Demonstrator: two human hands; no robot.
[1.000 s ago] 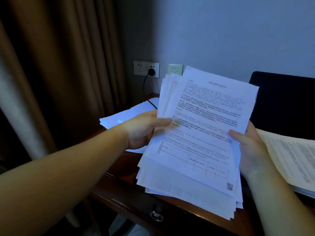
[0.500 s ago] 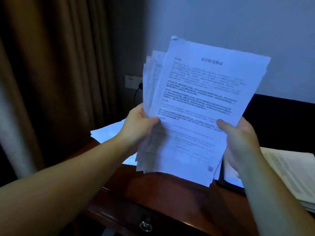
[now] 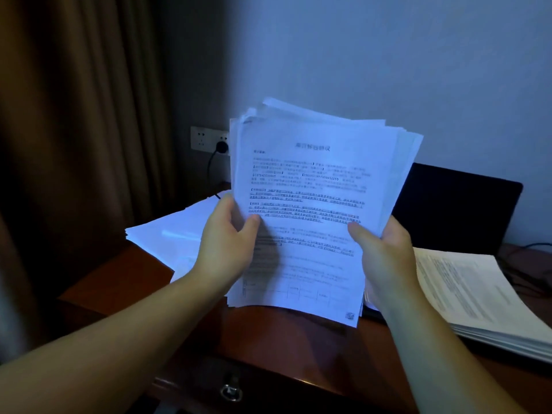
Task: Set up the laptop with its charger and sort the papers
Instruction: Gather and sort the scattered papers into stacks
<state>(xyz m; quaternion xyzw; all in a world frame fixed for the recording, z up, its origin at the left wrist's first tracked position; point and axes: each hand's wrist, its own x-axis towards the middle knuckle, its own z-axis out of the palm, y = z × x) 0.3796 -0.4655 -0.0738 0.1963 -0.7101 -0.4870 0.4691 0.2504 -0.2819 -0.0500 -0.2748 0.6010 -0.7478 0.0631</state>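
Held upright above the tabletop (image 3: 298,339): sheaf of printed papers (image 3: 310,204), long axis near vertical, heading uppermost, print too blurred to read. Gripped by both hands, left hand (image 3: 227,243) and right hand (image 3: 385,258), thumbs in front.

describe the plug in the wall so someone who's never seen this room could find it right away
Start at the brown curtain on the left and move right to the white wall socket just above the desk's back corner. The black plug sits in it, the only dark thing on that plate, a black cord trailing down.
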